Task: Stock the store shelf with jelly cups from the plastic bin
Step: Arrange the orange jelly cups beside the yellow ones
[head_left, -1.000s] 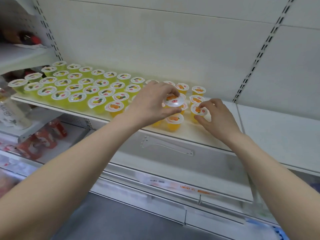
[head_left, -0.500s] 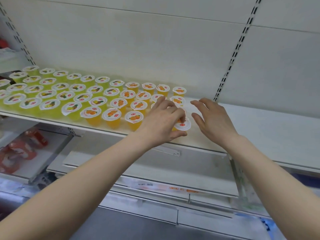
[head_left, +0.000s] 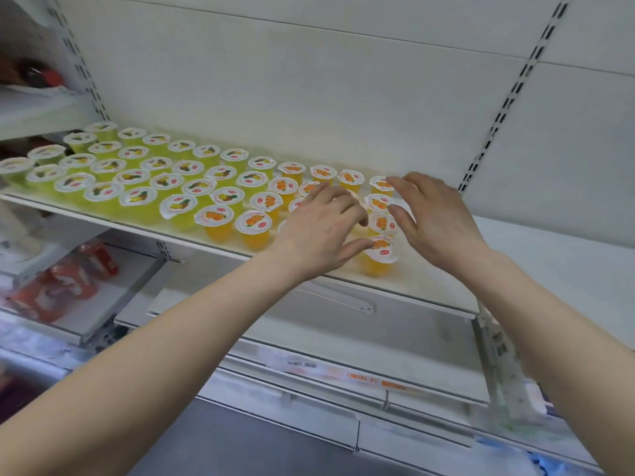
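Small clear plastic cups of orange jelly with white foil lids (head_left: 253, 224) stand in rows on the white metal store shelf (head_left: 426, 285).
The left hand (head_left: 321, 235) hovers over them, fingers loosely bent and gripping nothing, thumb touching the front cup (head_left: 378, 257). The right hand (head_left: 438, 223), fingers spread and relaxed, is just right of that column. Yellow-green jelly cups (head_left: 137, 198) fill the shelf's left.

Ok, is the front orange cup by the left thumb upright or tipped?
Upright: front orange cup stands on its base on the shelf, lid up.
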